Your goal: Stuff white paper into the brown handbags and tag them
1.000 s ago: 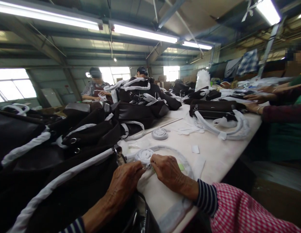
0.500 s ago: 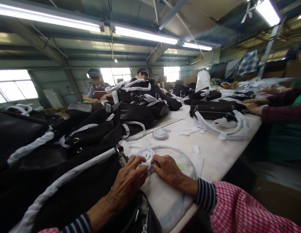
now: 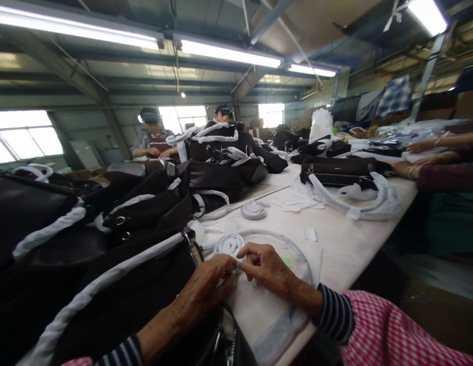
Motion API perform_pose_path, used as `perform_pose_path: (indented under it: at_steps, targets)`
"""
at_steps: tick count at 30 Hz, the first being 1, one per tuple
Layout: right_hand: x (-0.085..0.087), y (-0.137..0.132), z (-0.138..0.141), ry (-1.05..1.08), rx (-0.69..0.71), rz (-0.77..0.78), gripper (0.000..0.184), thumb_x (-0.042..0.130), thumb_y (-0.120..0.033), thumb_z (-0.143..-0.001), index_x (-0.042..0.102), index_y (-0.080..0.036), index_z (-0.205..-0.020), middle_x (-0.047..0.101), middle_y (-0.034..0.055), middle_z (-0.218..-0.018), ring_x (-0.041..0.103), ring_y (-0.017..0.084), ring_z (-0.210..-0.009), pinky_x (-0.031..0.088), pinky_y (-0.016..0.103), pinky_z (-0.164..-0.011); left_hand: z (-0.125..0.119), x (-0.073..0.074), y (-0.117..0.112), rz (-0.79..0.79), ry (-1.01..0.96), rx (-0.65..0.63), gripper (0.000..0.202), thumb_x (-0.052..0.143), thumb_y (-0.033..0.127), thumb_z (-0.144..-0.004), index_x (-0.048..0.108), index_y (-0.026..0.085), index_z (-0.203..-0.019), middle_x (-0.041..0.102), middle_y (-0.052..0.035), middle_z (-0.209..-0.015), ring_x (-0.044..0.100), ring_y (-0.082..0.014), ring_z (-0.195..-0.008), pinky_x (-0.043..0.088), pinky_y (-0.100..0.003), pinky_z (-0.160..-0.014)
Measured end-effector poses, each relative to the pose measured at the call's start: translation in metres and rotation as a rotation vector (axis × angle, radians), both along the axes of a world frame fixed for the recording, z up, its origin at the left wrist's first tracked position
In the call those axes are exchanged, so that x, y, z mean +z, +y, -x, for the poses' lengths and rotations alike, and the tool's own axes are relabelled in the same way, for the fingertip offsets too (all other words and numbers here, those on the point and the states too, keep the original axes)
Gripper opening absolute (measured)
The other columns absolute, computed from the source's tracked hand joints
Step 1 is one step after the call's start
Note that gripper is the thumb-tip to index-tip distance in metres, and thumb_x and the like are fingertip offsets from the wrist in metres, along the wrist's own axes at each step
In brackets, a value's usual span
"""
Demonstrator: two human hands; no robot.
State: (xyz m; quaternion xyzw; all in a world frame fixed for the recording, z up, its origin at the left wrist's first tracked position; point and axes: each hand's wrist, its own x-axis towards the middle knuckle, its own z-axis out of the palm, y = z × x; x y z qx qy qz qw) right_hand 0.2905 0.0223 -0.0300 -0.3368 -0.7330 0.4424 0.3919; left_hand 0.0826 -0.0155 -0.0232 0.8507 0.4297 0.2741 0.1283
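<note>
My left hand (image 3: pixel 210 279) and my right hand (image 3: pixel 267 267) meet over the table (image 3: pixel 328 254), their fingertips pinched close together. What sits between the fingertips is too small and hidden to name. Just behind them lies a coiled white strap (image 3: pixel 229 244). A white-wrapped handle (image 3: pixel 297 246) curves in a loop around the right hand, resting on the tabletop. Under my left forearm is a black bag (image 3: pixel 145 284) with a white-wrapped handle (image 3: pixel 102 277); its zipper edge (image 3: pixel 233 330) shows near the table's front.
Several black bags with wrapped handles (image 3: pixel 221 175) are heaped at the left and back. Another coil (image 3: pixel 254 210) and white paper pieces (image 3: pixel 309 234) lie ahead. At the right, a co-worker's hand (image 3: pixel 406 169) touches a black bag (image 3: pixel 343 173). Another person (image 3: pixel 150 137) is behind the heap.
My left fingers have drawn down from the coiled strap, uncovering it. My right hand has shifted slightly right, its index finger lifted. The co-worker's arms at the right have moved.
</note>
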Motion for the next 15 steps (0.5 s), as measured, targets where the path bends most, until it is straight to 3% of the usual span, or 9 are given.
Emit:
perform_pose_path:
  at_steps: [6, 15]
  targets:
    - [0.001, -0.010, -0.011, 0.103, 0.190, 0.271, 0.032, 0.065, -0.019, -0.077, 0.059, -0.017, -0.109, 0.058, -0.0098, -0.054, 0.041, 0.008, -0.037, 0.032, 0.017, -0.036, -0.003, 0.005, -0.004, 0.103, -0.069, 0.082, 0.015, 0.051, 0.027, -0.094, 0.048, 0.021, -0.080, 0.069, -0.0035, -0.092, 0.061, -0.0173, -0.080, 0.045, -0.028, -0.070]
    - [0.003, -0.013, -0.011, 0.114, 0.190, 0.318, 0.043, 0.057, -0.014, -0.070, 0.052, -0.020, -0.112, 0.055, -0.0132, -0.052, 0.041, 0.007, -0.037, 0.036, 0.015, -0.037, -0.005, 0.017, -0.007, 0.137, -0.130, 0.079, 0.024, 0.056, 0.034, -0.096, 0.053, 0.019, -0.077, 0.071, -0.0057, -0.091, 0.063, -0.0190, -0.080, 0.052, -0.029, -0.074]
